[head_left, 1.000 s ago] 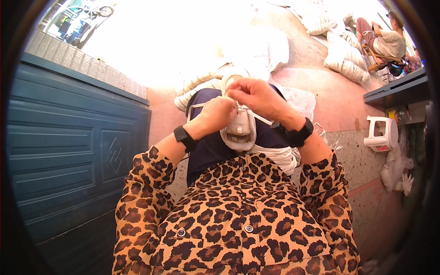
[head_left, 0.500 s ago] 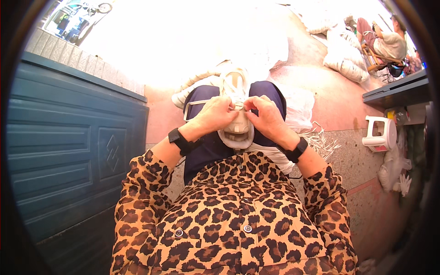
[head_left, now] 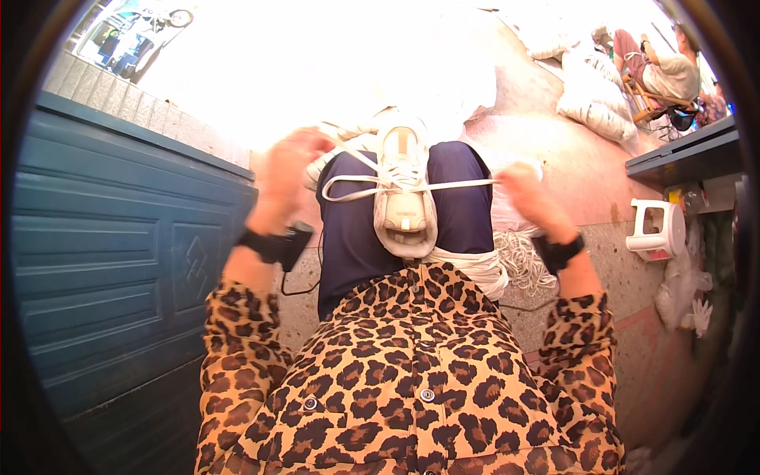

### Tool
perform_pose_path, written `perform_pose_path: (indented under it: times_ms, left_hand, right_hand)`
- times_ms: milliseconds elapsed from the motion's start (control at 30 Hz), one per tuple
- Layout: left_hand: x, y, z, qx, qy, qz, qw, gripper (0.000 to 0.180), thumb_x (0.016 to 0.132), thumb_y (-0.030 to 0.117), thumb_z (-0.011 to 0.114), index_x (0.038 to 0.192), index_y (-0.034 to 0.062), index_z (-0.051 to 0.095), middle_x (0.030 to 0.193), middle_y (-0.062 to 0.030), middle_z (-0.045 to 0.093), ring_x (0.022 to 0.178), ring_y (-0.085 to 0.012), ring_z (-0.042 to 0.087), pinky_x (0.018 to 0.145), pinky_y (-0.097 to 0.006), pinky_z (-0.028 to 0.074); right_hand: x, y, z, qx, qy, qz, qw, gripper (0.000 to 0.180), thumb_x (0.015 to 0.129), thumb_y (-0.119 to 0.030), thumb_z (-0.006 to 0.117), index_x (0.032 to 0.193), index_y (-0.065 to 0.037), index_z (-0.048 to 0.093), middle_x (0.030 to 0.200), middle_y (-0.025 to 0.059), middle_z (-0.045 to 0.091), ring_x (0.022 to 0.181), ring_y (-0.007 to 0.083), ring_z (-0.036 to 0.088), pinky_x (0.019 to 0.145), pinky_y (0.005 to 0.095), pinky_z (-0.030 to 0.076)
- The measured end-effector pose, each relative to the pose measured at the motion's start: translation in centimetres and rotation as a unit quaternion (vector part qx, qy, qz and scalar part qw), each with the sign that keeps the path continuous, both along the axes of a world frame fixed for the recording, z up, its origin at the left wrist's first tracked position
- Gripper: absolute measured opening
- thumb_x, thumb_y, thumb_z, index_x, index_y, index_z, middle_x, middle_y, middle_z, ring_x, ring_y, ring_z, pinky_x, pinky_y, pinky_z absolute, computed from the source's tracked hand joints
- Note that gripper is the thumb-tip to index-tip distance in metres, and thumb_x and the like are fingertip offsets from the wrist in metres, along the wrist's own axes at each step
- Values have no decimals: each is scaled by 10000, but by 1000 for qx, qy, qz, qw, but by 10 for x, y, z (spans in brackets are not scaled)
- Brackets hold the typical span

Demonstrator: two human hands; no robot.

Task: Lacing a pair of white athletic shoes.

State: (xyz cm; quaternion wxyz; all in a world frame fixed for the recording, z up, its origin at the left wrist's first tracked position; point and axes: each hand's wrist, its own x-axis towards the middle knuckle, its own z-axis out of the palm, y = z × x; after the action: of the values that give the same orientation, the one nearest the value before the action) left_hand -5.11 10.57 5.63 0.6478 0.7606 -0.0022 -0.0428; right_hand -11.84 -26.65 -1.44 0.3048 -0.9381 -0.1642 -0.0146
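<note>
A cream-white lace-up shoe rests between my thighs, its heel opening toward me. From its front two ends of a white shoelace spread outward, and a loop of lace lies over my left thigh. My left hand, up and left of the shoe, is smeared by motion; its fingertips are pinched on a lace that slants up from the shoe. On the other side my right hand, also blurred, is closed on the lace end pulled straight across my right thigh.
A bundle of white laces hangs beside my right thigh. Blue panelled doors stand at the left. To the right are a white plastic stool and a dark table. Another person sits at the far right, near white sacks.
Both hands have moved apart from the shoe's lacing, the left up and left, the right outward. The laces now stretch sideways, and more of the shoe shows.
</note>
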Motion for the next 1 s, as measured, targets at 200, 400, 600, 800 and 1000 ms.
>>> perform_pose_path:
  times_ms: [200,400,600,800,1000]
  left_hand:
    - [33,230,39,-378,-19,268,886,113,888,84,495,867,-13,549,761,-104,568,720,-207,560,661,-288,465]
    - [13,219,33,-291,68,269,916,175,952,207,430,1014,53,486,607,31,395,452,-60,317,423,-214,287]
    - [3,67,-24,-116,185,111,970,159,905,147,480,994,26,528,582,48,376,453,-55,336,390,-199,272]
    - [-22,-16,-29,28,188,-103,976,156,914,181,499,922,38,563,597,53,423,483,-32,349,433,-178,287]
    - [-31,-18,-27,54,179,-98,977,159,909,192,513,883,48,575,577,67,418,472,-25,352,427,-166,274]
  right_hand:
    - [-109,-265,-30,836,33,-313,449,133,909,-9,374,996,13,472,897,98,531,891,221,543,787,346,467]
    - [-122,-232,-32,811,71,-325,482,82,920,-44,400,841,-65,404,699,22,403,577,128,413,514,249,363]
    - [-18,-9,24,486,202,-247,813,434,812,-142,630,1192,7,484,723,-18,504,587,31,437,503,182,390]
    - [13,109,26,171,24,26,985,322,758,-33,578,1076,-7,538,729,105,587,660,208,585,619,290,464]
    - [24,124,29,51,-98,127,986,294,774,-16,503,1068,-23,495,765,181,593,758,343,589,657,432,464]
